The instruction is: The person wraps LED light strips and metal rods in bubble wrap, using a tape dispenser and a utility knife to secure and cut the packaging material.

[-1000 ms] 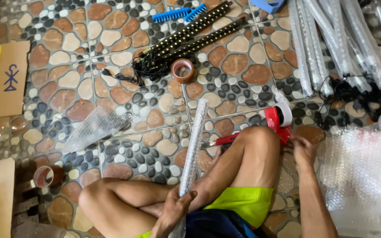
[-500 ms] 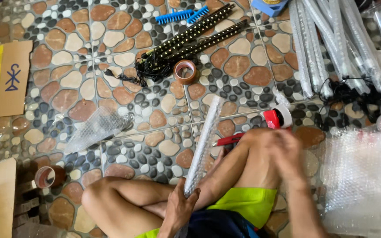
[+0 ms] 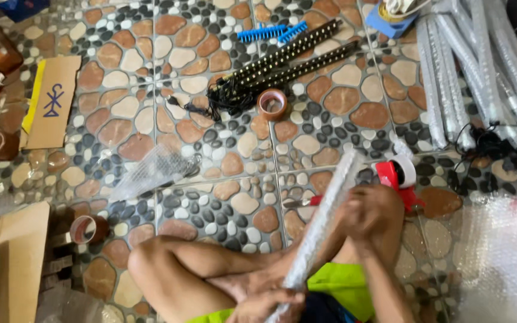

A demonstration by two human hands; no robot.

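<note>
Wrapped rod: a long thin rod in bubble wrap [image 3: 321, 224] runs diagonally from the lower middle of the frame up to the centre right, tilted above the person's crossed legs.
Left hand: the left hand [image 3: 265, 302] at the bottom edge is clamped around the rod's lower end.
Right hand: the right hand [image 3: 371, 210] sits right of centre, curled against the rod's upper part; whether the fingers close fully around it cannot be told.
Tape dispenser: a red tape dispenser [image 3: 397, 176] lies on the floor just behind the right hand, partly hidden by it.
Floor: pebble-pattern tiled floor [image 3: 234, 155] carries everything.
Brown tape roll: a roll of brown tape [image 3: 272, 104] lies above the centre, beside the tangle of wires.
Black strips: two long black studded strips [image 3: 288, 60] lie slanted in the upper middle, with black wires bunched at their lower left end.
Blue combs: two blue comb-like pieces [image 3: 270, 32] lie near the top middle.
Wrapped bundle: a pile of similar wrapped rods [image 3: 468, 72] fills the upper right.
Bubble wrap: a sheet of bubble wrap [image 3: 504, 257] spreads in the lower right.
Clear bag: a crumpled clear plastic bag [image 3: 154, 173] lies left of centre.
Cardboard: a flat cardboard piece [image 3: 52, 101] lies at the upper left.
</note>
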